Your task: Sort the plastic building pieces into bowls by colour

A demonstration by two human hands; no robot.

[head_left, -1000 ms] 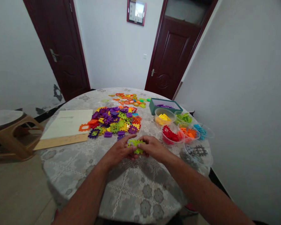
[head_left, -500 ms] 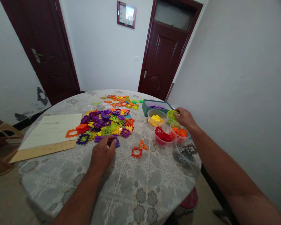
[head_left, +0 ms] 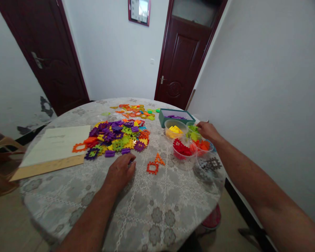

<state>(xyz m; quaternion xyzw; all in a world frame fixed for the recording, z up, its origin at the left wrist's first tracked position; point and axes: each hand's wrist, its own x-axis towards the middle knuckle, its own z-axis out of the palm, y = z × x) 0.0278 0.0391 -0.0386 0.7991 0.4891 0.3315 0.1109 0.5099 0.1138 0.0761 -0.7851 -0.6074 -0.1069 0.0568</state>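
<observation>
My left hand (head_left: 122, 170) is low over the table at the near edge of a heap of plastic building pieces (head_left: 115, 134). Its thumb and forefinger are closed on a small purple toothed piece (head_left: 131, 161), mostly hidden by the fingers. My right hand (head_left: 208, 130) is at the rim of a clear bowl with green pieces (head_left: 193, 128). No piece shows in its loosely bent fingers, whose tips are partly hidden. Two orange pieces, a triangle (head_left: 159, 159) and a square frame (head_left: 152, 168), lie to the right of my left hand.
Clear bowls hold yellow (head_left: 175, 131), red (head_left: 183, 147), orange (head_left: 202, 146) and grey pieces (head_left: 212, 163). Behind them stands a green box (head_left: 162, 120) with purple pieces. More flat pieces (head_left: 136, 112) lie at the back. Paper on cardboard (head_left: 54, 145) is at left.
The yellow-green piece has left my right hand and lies in the green bowl. My left hand has drawn slightly right and away from the heap, with the purple piece.
</observation>
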